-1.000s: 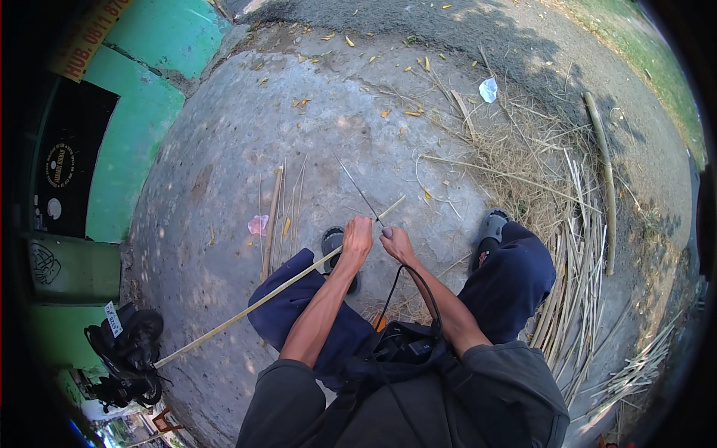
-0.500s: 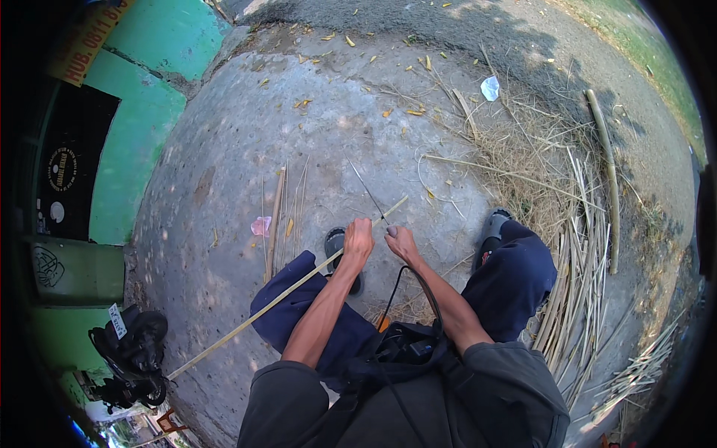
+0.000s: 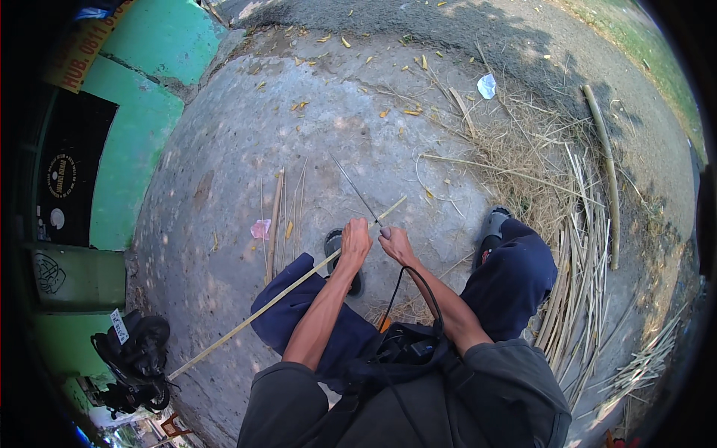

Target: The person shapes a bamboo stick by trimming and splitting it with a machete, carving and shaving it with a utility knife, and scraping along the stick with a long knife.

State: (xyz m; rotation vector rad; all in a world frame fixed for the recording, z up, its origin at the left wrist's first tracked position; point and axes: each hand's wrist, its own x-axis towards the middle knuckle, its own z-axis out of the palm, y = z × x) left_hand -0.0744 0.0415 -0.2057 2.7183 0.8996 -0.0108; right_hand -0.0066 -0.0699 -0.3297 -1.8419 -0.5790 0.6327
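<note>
My left hand (image 3: 357,245) is closed round a long pale bamboo strip (image 3: 250,319). The strip slants from the lower left, across my left leg, and its far end pokes out past my hand. Close beside it, my right hand (image 3: 396,244) grips the dark handle of a knife (image 3: 354,186). The knife's long thin blade points up and to the left and crosses the strip just beyond my left hand. Whether the edge touches the strip I cannot tell.
A heap of split bamboo strips (image 3: 579,287) and dry shavings (image 3: 526,164) lies at the right, with a thick pole (image 3: 603,175) beyond. A few strips (image 3: 275,220) lie ahead on the left. A parked motorcycle (image 3: 134,358) stands by the green wall (image 3: 134,164).
The knife blade has swung leftward, its tip now farther left and a little higher. My left hand and the strip have hardly moved; my right hand has shifted slightly left.
</note>
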